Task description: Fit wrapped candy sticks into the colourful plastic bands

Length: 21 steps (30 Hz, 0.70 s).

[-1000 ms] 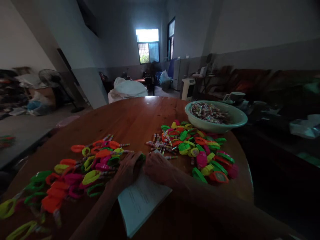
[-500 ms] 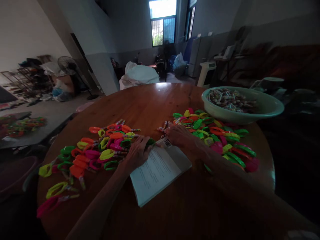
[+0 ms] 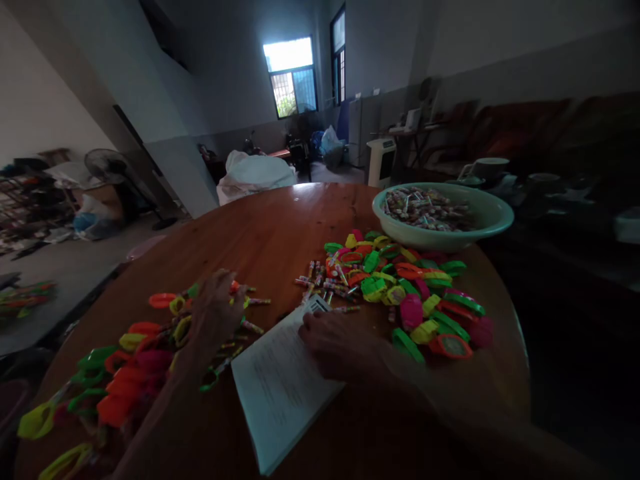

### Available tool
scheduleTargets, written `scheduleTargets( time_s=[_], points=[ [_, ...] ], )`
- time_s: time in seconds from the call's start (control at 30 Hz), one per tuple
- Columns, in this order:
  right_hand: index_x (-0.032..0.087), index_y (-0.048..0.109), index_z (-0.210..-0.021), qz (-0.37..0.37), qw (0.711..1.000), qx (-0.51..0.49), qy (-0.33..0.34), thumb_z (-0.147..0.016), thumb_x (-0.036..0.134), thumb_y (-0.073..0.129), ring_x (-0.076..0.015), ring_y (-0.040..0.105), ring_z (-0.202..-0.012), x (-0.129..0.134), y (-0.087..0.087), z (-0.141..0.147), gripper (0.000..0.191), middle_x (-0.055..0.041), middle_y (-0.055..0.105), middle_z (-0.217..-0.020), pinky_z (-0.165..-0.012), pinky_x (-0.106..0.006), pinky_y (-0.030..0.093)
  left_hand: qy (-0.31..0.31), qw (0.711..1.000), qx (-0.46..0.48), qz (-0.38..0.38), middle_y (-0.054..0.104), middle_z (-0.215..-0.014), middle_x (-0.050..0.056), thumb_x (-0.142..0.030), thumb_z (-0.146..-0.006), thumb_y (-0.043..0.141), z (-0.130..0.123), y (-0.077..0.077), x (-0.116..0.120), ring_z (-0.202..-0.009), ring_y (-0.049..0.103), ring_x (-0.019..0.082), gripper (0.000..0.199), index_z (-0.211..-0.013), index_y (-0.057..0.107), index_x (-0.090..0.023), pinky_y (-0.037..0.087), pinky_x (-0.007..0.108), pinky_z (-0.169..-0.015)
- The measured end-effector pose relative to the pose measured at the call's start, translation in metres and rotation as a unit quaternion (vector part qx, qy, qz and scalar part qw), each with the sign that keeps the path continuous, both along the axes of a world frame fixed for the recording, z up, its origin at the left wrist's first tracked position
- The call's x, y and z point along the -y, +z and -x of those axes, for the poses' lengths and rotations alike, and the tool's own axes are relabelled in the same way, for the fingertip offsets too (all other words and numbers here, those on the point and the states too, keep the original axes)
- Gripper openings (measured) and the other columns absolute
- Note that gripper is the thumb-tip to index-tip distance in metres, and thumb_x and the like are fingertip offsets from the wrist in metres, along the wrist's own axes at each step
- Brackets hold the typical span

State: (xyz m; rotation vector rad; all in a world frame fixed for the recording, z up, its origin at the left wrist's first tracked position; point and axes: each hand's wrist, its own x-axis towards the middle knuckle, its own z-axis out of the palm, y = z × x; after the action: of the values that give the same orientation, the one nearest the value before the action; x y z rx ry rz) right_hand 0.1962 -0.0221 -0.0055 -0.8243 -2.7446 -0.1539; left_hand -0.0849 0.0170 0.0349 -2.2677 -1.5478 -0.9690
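Note:
My left hand (image 3: 217, 303), smeared by motion, is over the left pile of neon plastic toy watches (image 3: 120, 393), its fingers looking apart with nothing visible in them. A green toy watch (image 3: 193, 291) shows just beside its far edge. Small wrapped candy tubes (image 3: 257, 301) stick out from several watches there. My right hand (image 3: 333, 340) rests on the upper right of a stack of printed paper (image 3: 280, 387), fingers curled; what they pinch, if anything, is hidden. Loose candy tubes (image 3: 340, 288) lie just beyond the stack, beside another pile of toy watches (image 3: 413, 310).
A pale green basin (image 3: 445, 233) full of wrapped tubes stands at the table's far right. The round wooden table (image 3: 260, 227) has its curved edge on both sides. A white sack (image 3: 257, 173) is behind it, with a standing fan (image 3: 107, 167) off to the left.
My left hand has moved left from the paper's top edge to the left pile. My right hand has drawn back from the loose candy tubes onto the paper. The view has shifted right.

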Motion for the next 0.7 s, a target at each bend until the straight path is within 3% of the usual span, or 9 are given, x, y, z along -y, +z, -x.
scheduleTargets(
  time_s=[0.13,0.23,0.4,0.57,0.7],
  points=[
    [0.014,0.062,-0.094,-0.01,0.999,-0.035,-0.003,-0.076,0.017,0.059,-0.0227,0.053,-0.081,0.003,-0.024,0.009,0.018,-0.0109,0.06,-0.094,-0.061,-0.035,0.042,-0.042,0.998,-0.039,0.033,0.069,-0.106,0.011,-0.027,-0.087,0.056,-0.06,-0.02,-0.039,-0.102,0.063,0.026,0.024,-0.107,0.067,-0.019,0.049,0.042,-0.095],
    [0.014,0.061,-0.093,-0.005,0.997,-0.075,-0.003,-0.079,0.021,0.059,-0.0215,0.051,-0.079,-0.001,-0.031,0.009,0.016,-0.011,0.06,-0.092,-0.064,-0.035,0.041,-0.08,0.991,-0.016,0.104,0.071,-0.094,0.008,-0.028,-0.088,0.054,-0.103,-0.027,-0.077,-0.085,0.064,0.02,0.023,-0.1,0.07,-0.016,0.05,0.032,-0.079],
    [0.016,0.062,-0.095,0.001,0.993,-0.118,-0.018,-0.08,0.025,0.059,-0.0211,0.049,-0.077,-0.002,-0.031,0.006,0.017,-0.0098,0.06,-0.092,-0.063,-0.036,0.039,-0.127,0.979,-0.039,0.157,0.061,-0.065,0.001,-0.033,-0.087,0.055,-0.157,-0.03,-0.131,-0.061,0.053,0.012,0.027,-0.079,0.071,-0.012,0.039,0.024,-0.058],
    [0.013,0.062,-0.092,0.002,0.993,-0.119,0.012,-0.082,0.026,0.057,-0.0211,0.047,-0.075,-0.005,-0.032,0.005,0.017,-0.0099,0.057,-0.088,-0.06,-0.037,0.037,-0.143,0.966,-0.074,0.201,0.053,-0.053,0.001,-0.026,-0.079,0.058,-0.185,-0.022,-0.15,-0.053,0.046,0.01,0.026,-0.062,0.068,-0.01,0.03,0.025,-0.053],
    [0.012,0.062,-0.093,0.026,0.994,-0.106,0.016,-0.082,0.02,0.055,-0.0216,0.047,-0.079,-0.007,-0.033,0.004,0.016,-0.0113,0.056,-0.091,-0.063,-0.037,0.037,-0.133,0.961,-0.047,0.237,0.049,-0.05,-0.001,-0.02,-0.077,0.057,-0.182,-0.004,-0.142,-0.051,0.042,0.008,0.024,-0.058,0.065,-0.009,0.028,0.025,-0.051]
  ],
)
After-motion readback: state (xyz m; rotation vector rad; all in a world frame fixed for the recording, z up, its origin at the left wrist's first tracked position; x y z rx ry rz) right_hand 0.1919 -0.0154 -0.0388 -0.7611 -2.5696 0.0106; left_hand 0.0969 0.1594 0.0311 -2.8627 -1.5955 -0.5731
